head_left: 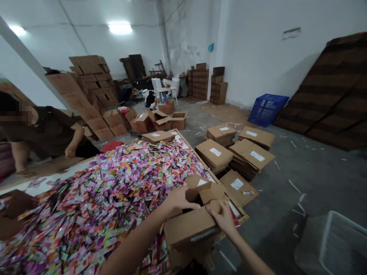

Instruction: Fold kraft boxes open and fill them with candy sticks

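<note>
Both hands, left hand point(179, 200) and right hand point(222, 218), grip the open cardboard box point(192, 225) at the tabletop point(243, 218) corner; uneven grip risks tipping it floorward.

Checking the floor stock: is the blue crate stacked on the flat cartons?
No, the blue crate leans by the wall, apart from the flat cartons piled on the floor.

I see white walls point(258, 57) and a white ceiling with two lit lamps point(119, 27). The floor point(301, 168) is grey concrete strewn with paper scraps. Flat cardboard stacks point(246, 152) lie near a blue crate point(268, 109); white chairs point(160, 88) stand at the rear.
</note>
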Available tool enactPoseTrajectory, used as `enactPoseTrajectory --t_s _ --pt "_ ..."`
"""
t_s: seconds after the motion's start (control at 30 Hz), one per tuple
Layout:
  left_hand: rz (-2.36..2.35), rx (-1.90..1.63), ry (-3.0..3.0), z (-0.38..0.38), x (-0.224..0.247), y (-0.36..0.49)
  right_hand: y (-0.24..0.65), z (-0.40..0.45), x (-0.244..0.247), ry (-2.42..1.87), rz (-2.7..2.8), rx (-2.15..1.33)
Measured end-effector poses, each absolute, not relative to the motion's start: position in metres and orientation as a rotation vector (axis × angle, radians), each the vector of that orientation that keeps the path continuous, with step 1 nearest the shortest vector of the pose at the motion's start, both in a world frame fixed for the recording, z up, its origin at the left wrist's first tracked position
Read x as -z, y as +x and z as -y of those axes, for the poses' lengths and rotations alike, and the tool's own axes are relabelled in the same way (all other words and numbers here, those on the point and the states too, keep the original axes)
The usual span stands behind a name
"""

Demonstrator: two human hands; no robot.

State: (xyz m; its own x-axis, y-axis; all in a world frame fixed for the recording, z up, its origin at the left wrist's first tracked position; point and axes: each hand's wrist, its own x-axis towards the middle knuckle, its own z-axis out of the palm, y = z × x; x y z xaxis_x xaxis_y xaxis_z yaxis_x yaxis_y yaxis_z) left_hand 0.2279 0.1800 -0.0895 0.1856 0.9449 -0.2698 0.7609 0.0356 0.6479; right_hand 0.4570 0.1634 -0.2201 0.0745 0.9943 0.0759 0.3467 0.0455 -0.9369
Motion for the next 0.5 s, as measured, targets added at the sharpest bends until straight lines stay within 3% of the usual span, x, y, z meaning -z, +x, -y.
enactPoseTrajectory --t_s 0.13,0.3,0.5 --pt "-1.674 -0.043 1.964 -0.126 0.125 0.253 0.457 -0.157 0.233 -1.454 1.396 -0.923" --pt "-1.737 -0.289 2.005 -0.114 0.142 0.266 0.461 -0.163 0.222 -1.521 1.443 -1.035" --pt "-1.817 -0.554 1.801 -0.093 0.117 0.226 0.446 -0.181 0.17 -1.445 1.339 -1.294"
